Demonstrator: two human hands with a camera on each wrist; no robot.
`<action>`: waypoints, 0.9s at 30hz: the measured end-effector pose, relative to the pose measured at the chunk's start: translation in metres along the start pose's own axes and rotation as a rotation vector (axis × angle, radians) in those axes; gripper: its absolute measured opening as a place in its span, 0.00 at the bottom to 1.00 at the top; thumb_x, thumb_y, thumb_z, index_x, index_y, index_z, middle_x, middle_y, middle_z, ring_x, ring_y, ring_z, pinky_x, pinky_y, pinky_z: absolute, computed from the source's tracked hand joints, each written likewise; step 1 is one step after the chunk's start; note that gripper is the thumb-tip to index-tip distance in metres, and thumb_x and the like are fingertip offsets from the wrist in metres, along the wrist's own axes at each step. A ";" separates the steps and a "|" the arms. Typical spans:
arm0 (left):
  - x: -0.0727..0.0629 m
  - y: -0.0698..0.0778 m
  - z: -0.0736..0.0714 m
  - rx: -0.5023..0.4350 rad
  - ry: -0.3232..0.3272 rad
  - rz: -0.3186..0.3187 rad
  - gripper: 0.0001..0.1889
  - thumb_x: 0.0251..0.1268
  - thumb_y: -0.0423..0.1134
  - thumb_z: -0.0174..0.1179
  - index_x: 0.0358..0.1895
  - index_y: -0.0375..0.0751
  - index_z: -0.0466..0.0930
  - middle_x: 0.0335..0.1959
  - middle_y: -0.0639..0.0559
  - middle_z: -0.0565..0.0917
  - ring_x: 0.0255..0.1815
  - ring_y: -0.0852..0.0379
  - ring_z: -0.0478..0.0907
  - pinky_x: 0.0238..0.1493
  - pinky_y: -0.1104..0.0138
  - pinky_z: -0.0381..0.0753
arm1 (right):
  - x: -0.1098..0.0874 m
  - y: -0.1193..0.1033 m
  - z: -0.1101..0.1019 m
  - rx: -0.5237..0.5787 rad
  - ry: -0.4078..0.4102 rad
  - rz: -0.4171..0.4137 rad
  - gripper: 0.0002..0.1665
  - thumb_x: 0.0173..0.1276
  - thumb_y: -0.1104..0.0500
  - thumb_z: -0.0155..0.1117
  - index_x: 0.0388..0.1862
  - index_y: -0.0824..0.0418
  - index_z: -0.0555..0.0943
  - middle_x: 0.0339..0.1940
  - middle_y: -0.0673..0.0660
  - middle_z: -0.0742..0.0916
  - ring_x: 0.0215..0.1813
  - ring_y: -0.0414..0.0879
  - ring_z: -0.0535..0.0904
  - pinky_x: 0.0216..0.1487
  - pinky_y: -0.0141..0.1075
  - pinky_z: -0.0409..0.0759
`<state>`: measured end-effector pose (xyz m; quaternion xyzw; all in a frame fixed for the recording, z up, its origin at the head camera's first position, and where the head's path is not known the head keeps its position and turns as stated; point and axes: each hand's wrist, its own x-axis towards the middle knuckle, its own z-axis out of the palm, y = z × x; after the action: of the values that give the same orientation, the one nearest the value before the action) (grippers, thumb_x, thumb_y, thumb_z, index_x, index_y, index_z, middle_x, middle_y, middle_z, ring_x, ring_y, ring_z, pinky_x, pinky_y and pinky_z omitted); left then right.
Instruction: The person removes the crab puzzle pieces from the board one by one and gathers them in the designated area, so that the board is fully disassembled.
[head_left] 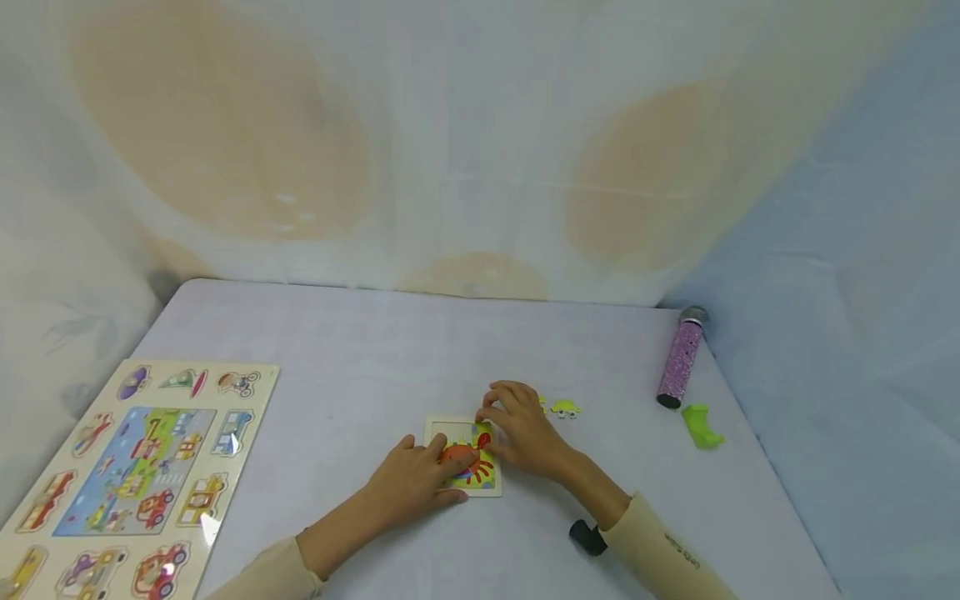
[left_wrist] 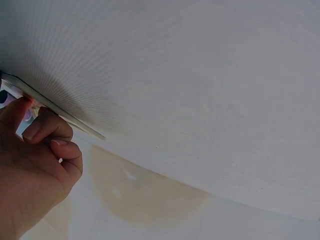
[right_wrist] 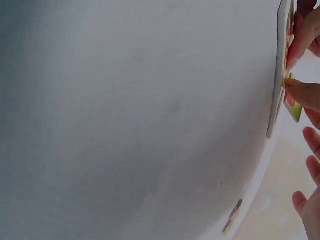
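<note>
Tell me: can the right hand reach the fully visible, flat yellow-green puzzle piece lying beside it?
Probably yes: the flat yellow-green puzzle piece lies uncovered near the right hand. But this hand seems to pinch a red-and-green puzzle piece and may need to release it first.

Booth-like space: pale sheets [head_left: 480,150] edging a table [head_left: 360,358]

White bench [head_left: 360,346] against pale back sheeting [head_left: 480,125], 2 large tan blotches [head_left: 225,125] on it, wrinkled bluish sheeting [head_left: 847,292] at right, whitish sheeting [head_left: 60,250] at left, soft light.
</note>
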<state>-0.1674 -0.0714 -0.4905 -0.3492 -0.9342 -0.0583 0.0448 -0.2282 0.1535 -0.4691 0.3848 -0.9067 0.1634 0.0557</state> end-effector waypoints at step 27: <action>-0.001 -0.001 0.000 -0.002 -0.021 -0.005 0.30 0.64 0.67 0.55 0.67 0.64 0.75 0.46 0.47 0.81 0.24 0.60 0.70 0.34 0.65 0.65 | 0.007 0.016 0.000 0.223 -0.100 0.101 0.12 0.52 0.55 0.81 0.35 0.56 0.87 0.55 0.55 0.79 0.74 0.57 0.60 0.72 0.58 0.55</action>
<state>-0.1673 -0.0723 -0.4903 -0.3474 -0.9355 -0.0556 0.0342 -0.2447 0.1595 -0.4713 0.3499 -0.9029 0.2464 -0.0408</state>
